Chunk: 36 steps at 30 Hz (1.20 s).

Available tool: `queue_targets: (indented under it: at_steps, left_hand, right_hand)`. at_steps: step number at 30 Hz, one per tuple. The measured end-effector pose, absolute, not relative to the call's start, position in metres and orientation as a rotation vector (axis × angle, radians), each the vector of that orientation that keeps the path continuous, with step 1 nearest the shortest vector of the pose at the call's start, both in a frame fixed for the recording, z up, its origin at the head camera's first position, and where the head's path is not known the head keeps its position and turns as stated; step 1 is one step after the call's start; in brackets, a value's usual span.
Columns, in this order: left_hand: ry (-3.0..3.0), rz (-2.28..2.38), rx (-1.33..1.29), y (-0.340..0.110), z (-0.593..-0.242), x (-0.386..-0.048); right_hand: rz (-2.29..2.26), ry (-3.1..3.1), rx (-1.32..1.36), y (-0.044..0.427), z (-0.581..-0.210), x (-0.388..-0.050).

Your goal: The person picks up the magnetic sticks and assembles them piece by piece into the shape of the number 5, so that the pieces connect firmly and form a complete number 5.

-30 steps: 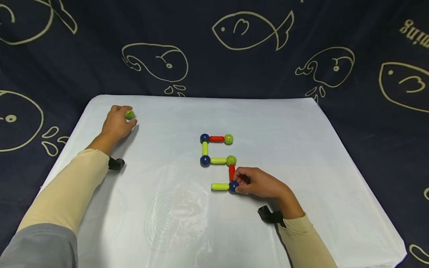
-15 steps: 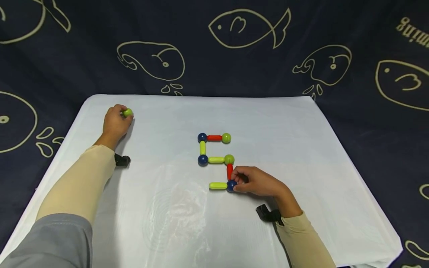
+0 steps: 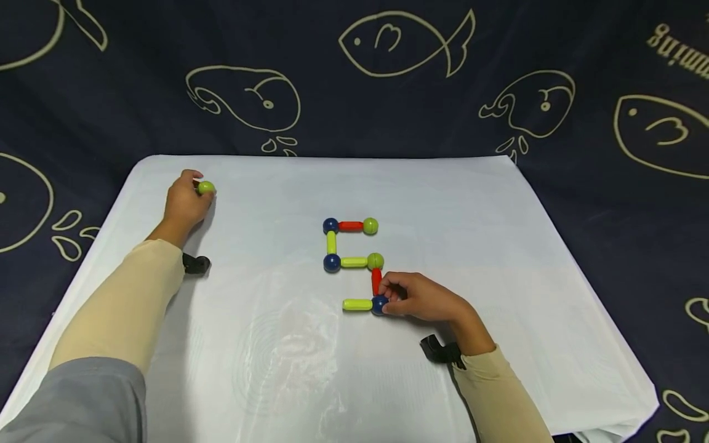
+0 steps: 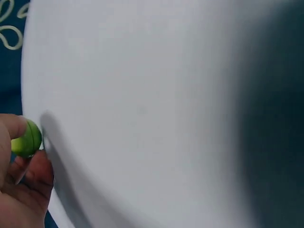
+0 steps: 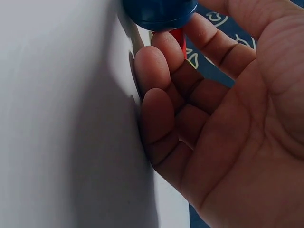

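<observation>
At the table's far left my left hand (image 3: 185,200) pinches a green ball (image 3: 206,187) between thumb and fingers. In the left wrist view the green ball (image 4: 27,138) sits between the fingertips. Sticks and balls lie joined in a zigzag on the table. My right hand (image 3: 429,297) grips the blue ball (image 3: 379,305) at its lower right end; the other fingers are curled beneath, as the right wrist view shows. A red stick (image 3: 376,281) rises from that blue ball to a green ball (image 3: 375,261), and a yellow-green stick (image 3: 357,304) points left.
The upper part of the joined shape has blue balls (image 3: 330,226), a red stick (image 3: 351,226) and a green ball (image 3: 370,226). A white sheet (image 3: 266,203) covers the table. Dark cloth with fish drawings (image 3: 388,123) hangs behind it.
The head view has shifted slightly. My left fingers have closed more around the green ball and turned it. My right hand stays at the blue ball, and the joined shape looks unchanged.
</observation>
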<state>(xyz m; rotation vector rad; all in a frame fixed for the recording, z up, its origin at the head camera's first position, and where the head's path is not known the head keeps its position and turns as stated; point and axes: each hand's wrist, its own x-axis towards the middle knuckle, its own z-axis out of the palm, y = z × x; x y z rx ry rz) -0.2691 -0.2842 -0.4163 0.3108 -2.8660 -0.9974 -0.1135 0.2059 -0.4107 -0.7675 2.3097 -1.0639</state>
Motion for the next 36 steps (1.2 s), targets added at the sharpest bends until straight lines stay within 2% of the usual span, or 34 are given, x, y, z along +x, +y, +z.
queue_targets:
  at_steps: [7, 14, 23, 28, 36]
  left_hand:
    - [-2.814, -0.970, -0.014, -0.273, -0.403, -0.246]
    - [-2.780, -1.140, -0.074, -0.240, -0.387, -0.202]
    - [-2.785, -1.306, -0.315, -0.195, -0.394, -0.145]
    - [-2.788, -1.452, -0.387, -0.170, -0.402, -0.119]
    - [-2.803, -1.679, -0.343, -0.133, -0.405, -0.091]
  right_hand:
    - [-1.083, 2.290, -0.778, 0.207, -0.417, -0.114]
    - [-1.072, 2.290, -0.784, 0.208, -0.418, -0.116]
    - [-1.087, 2.270, -0.783, 0.207, -0.418, -0.117]
    - [-1.089, 2.276, -0.785, 0.208, -0.419, -0.118]
    - [-1.102, 2.284, -0.787, 0.211, -0.420, -0.117]
